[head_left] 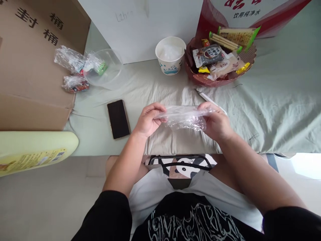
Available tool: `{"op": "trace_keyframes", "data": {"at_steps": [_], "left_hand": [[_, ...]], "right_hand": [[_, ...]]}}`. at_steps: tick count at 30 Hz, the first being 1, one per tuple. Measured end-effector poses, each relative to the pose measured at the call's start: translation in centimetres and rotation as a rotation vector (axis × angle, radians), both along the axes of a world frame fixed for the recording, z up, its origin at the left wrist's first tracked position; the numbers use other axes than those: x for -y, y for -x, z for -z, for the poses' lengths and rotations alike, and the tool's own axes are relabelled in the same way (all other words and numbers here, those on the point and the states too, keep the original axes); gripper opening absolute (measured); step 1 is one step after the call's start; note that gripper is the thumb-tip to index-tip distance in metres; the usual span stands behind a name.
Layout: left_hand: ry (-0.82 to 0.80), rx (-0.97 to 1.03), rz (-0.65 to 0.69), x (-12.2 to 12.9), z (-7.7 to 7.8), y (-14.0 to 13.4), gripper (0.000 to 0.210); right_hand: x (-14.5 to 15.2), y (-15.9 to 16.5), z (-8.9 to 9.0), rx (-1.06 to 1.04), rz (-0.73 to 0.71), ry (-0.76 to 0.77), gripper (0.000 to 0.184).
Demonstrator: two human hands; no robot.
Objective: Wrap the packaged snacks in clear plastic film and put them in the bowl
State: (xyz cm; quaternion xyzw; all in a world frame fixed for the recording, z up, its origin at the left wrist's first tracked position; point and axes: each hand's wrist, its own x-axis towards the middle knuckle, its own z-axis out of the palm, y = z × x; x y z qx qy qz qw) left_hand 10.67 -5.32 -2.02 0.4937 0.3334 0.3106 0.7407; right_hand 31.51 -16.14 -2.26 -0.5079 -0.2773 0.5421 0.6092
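A clear, crinkled plastic film, perhaps a bag, is stretched between my two hands above the cloth-covered table. My left hand pinches its left end between thumb and fingers. At the other end, my right hand grips the film with the fingers closed. Beneath and behind my right hand lies a slim white pen-like object with a dark tip, partly covered by the hand. Beyond the film stands a white paper cup with blue print, holding crumpled whitish plastic.
A reddish bowl of packaged snacks sits beside the cup. A dark phone lies to the left. Behind it are a clear plastic bowl and film-wrapped items. Cardboard, a white panel and a red box border the table.
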Motion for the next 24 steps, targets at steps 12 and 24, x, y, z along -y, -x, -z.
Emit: {"op": "trace_keyframes", "data": {"at_steps": [12,24], "left_hand": [[-0.749,-0.578,-0.402,1.6,1.1,-0.1,0.012],[-0.768,-0.584,-0.147,-0.8,-2.2,-2.8,0.034]], "right_hand": [[1.3,1.0,0.3,0.731,-0.04,0.176,0.026],[0.5,1.0,-0.8,0.158,-0.136,-0.026,0.026]]}}
